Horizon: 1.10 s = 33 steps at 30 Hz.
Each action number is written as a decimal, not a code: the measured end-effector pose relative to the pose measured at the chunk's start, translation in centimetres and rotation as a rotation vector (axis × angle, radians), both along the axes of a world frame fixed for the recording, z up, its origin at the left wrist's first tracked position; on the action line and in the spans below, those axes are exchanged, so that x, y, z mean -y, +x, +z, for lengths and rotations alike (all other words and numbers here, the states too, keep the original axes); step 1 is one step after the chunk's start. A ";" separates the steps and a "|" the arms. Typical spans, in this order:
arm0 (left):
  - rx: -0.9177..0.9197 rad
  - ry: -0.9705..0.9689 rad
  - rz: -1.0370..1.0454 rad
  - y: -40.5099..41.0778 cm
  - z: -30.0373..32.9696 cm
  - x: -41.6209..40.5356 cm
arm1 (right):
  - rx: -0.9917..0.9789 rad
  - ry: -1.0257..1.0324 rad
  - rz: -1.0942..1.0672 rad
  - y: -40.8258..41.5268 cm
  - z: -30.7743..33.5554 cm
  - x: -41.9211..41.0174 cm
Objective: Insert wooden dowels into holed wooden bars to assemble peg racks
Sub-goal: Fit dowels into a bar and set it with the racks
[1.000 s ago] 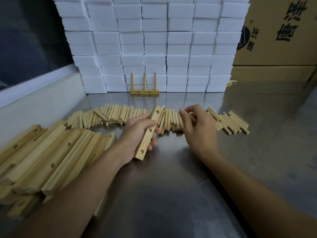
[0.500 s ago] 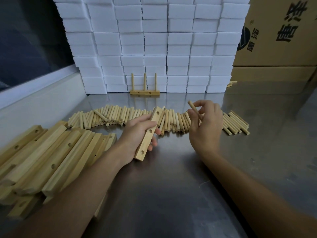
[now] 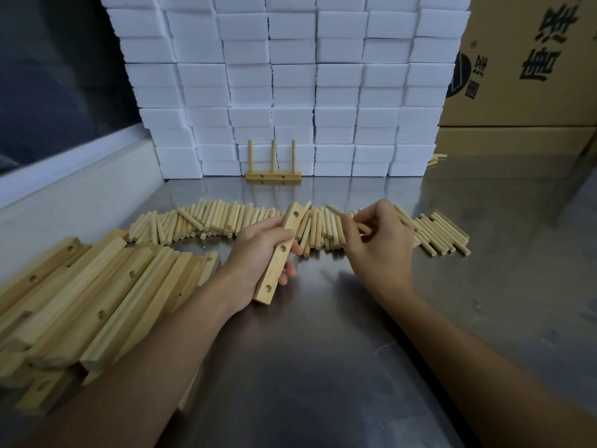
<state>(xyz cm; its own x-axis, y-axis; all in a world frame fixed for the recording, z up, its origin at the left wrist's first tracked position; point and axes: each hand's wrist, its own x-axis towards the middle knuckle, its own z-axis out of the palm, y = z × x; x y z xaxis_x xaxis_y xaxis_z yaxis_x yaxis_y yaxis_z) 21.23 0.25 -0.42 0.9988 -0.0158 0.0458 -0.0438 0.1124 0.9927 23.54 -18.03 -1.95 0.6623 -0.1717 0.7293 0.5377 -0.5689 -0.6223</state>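
Since half a second earlier the right hand (image 3: 378, 244) had dropped from its raised position and swung its dowel (image 3: 347, 218) leftward, tip toward the bar (image 3: 281, 253). Judged: pick done, insertion next; all three holes on the bar's face showed empty. Right hand: fingers curled, pinching the dowel, at frame centre above the dowel row (image 3: 226, 221). Left hand (image 3: 258, 257): wrapped around the bar's middle, bar tilted, holed face up, just left of centre above the tabletop (image 3: 323, 350). Finished rack (image 3: 273, 174) stood upper centre.
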 end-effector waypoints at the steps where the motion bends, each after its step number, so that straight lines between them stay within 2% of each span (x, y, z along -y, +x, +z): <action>1: 0.001 0.000 0.000 0.0 0.0 0.0 | -0.034 -0.005 0.010 0.1 0.0 0.0; 4: 0.000 -0.002 -0.002 -0.1 0.1 0.0 | -0.127 -0.038 0.023 0.3 -0.1 0.1; 9: -0.003 0.000 -0.003 0.0 0.1 0.0 | -0.138 -0.071 0.023 0.3 0.2 0.2; 15: -0.001 0.009 -0.010 0.1 0.0 -0.1 | -0.039 -0.034 -0.004 -0.1 0.4 0.1; 20: 0.002 0.006 -0.012 0.1 0.0 0.0 | -0.034 -0.043 -0.022 0.0 0.2 0.1; 27: 0.020 0.066 -0.041 -0.1 0.0 0.2 | 0.017 -0.104 -0.011 -0.3 0.2 -0.2; 33: 0.023 0.106 -0.055 -0.3 0.1 0.6 | 0.119 -0.215 0.104 -0.7 0.0 -0.7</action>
<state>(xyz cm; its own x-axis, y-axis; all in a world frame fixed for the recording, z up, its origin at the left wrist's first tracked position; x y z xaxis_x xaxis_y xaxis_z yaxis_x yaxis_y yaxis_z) 20.92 -0.30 -0.35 0.9950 -0.0766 0.0635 -0.0629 0.0093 0.9980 22.85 -17.33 -1.93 0.5759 0.0598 0.8154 0.6621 -0.6192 -0.4222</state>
